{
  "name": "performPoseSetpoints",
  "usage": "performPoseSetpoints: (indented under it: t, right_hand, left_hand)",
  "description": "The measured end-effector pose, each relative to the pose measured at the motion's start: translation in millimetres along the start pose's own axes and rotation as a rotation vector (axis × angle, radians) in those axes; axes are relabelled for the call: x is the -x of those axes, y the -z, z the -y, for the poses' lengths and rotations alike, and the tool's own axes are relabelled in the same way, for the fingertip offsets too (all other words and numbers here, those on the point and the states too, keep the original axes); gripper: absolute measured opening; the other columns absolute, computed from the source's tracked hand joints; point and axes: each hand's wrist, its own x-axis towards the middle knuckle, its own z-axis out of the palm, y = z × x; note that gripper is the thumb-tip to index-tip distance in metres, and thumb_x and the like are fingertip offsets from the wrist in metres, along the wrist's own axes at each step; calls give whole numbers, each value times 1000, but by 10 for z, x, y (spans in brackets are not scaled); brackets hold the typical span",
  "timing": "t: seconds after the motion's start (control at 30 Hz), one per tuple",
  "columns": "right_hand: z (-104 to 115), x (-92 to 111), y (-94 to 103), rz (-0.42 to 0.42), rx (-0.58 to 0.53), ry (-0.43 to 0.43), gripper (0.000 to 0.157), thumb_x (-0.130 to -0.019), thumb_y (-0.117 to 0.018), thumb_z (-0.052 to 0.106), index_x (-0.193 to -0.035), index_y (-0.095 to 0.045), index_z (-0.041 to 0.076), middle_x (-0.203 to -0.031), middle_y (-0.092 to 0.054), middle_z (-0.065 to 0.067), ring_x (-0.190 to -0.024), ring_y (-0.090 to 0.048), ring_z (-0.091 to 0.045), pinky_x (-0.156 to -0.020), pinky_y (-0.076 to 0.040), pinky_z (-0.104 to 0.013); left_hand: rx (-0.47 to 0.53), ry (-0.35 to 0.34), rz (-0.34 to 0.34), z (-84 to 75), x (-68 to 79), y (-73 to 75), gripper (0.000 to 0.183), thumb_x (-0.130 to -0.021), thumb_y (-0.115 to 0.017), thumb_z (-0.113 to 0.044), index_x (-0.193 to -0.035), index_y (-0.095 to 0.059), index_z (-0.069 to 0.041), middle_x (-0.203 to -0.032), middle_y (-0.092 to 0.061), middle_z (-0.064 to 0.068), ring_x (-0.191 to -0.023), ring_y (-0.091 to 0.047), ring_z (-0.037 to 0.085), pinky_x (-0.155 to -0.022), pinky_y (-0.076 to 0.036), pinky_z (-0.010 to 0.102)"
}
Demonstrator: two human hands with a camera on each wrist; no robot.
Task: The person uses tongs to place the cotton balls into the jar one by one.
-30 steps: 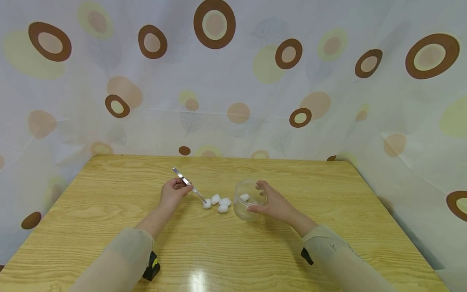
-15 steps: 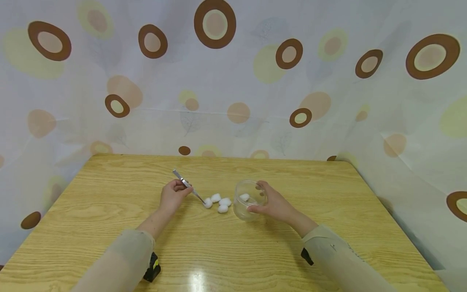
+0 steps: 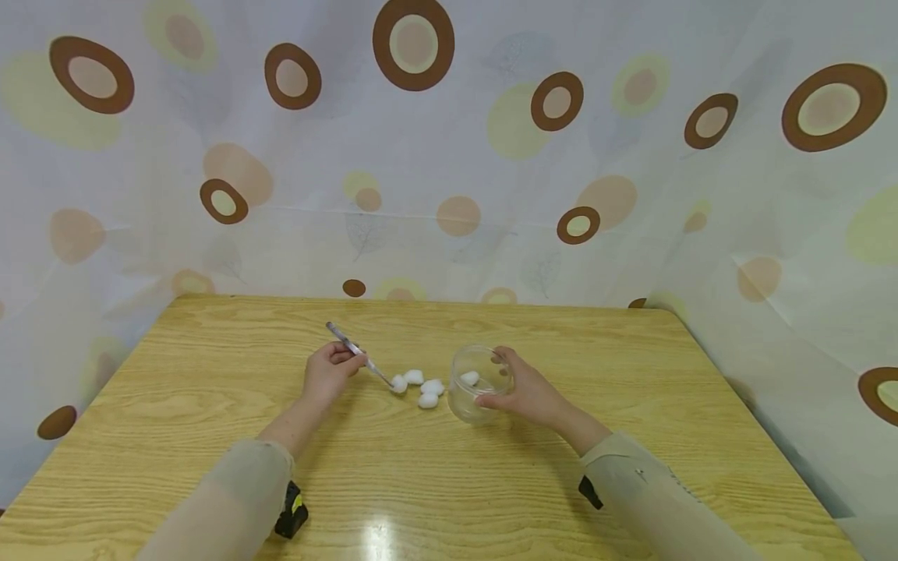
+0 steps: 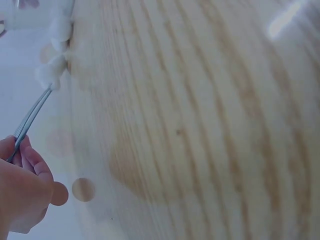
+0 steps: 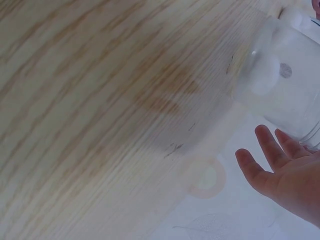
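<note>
Right fingers (image 3: 495,401): clamped round my clear jar (image 3: 466,408); a knock could tip it.
Left fingers (image 3: 355,363): I pinch the tweezers (image 3: 344,339); a weak squeeze might drop the leftmost cotton ball (image 3: 399,384) at their tips.
Neighbouring cotton balls (image 3: 432,387): on the worktop (image 3: 421,467); a nudge could scatter them.

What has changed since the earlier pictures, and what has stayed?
The left hand and tweezers shifted slightly left; the leftmost cotton ball, at their tips, moved slightly away from the person. Neither hand let go. The right hand still holds the clear jar in place.
</note>
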Motion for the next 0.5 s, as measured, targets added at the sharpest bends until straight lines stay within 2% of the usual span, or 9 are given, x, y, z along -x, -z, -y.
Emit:
performPoseSetpoints:
  t: [0.17, 0.5]
  right_hand:
    - [0, 2, 6, -3, 4, 4, 93, -77, -72, 46, -144, -21, 6, -146, -36, -16, -131, -38, -38, -98, -42, -52]
    - [-3, -7, 6, -4, 7, 5, 94, -77, -72, 47, -144, -21, 6, -146, -36, -15, -131, -38, -37, -98, -43, -52]
  left_hand:
    - [30, 0, 20, -39, -4, 46, 31, -89, -61, -8, -115, -53, 7, -84, -63, -9, -72, -58, -7, -75, -50, 13]
    - [41, -18, 43, -73, -4, 89, 31, -89, -59, -8, -115, -51, 6, -78, -61, -16, -72, -59, -7, -73, -48, 12]
